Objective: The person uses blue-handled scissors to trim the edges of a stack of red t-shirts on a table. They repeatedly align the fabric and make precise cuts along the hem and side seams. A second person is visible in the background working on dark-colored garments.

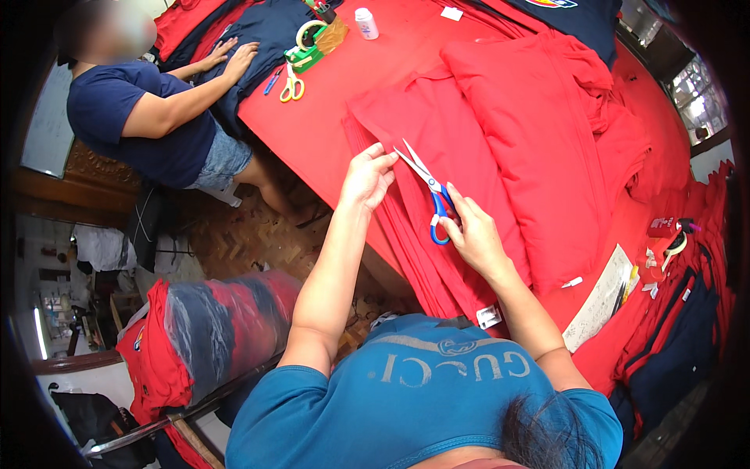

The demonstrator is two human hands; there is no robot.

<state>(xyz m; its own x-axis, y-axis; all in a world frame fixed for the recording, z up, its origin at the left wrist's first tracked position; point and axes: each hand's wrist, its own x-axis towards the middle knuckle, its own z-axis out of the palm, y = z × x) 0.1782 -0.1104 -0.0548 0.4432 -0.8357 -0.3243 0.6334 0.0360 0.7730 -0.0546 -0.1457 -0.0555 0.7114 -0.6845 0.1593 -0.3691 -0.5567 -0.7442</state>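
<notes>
My right hand point(478, 234) grips the blue handles of a pair of scissors point(426, 173), whose blades are parted and point away from me. Close to the blade tips, my left hand point(369, 178) has its thumb and fingertips pinched together; whatever is between them is too small to make out. Both hands are above a red garment point(437, 148), which lies spread on the table and hangs over its near edge. Beside it on the right lies a thick folded pile of red garments point(539, 164). A white label point(488, 316) shows at the garment's near end.
Across the red-covered table point(312, 133) lie yellow-handled scissors point(292, 87), a green tape dispenser point(305, 56) and a white bottle point(366, 23). A co-worker point(156, 109) presses both hands on dark cloth at the far left. A plastic-wrapped clothes bundle point(226, 328) is at lower left.
</notes>
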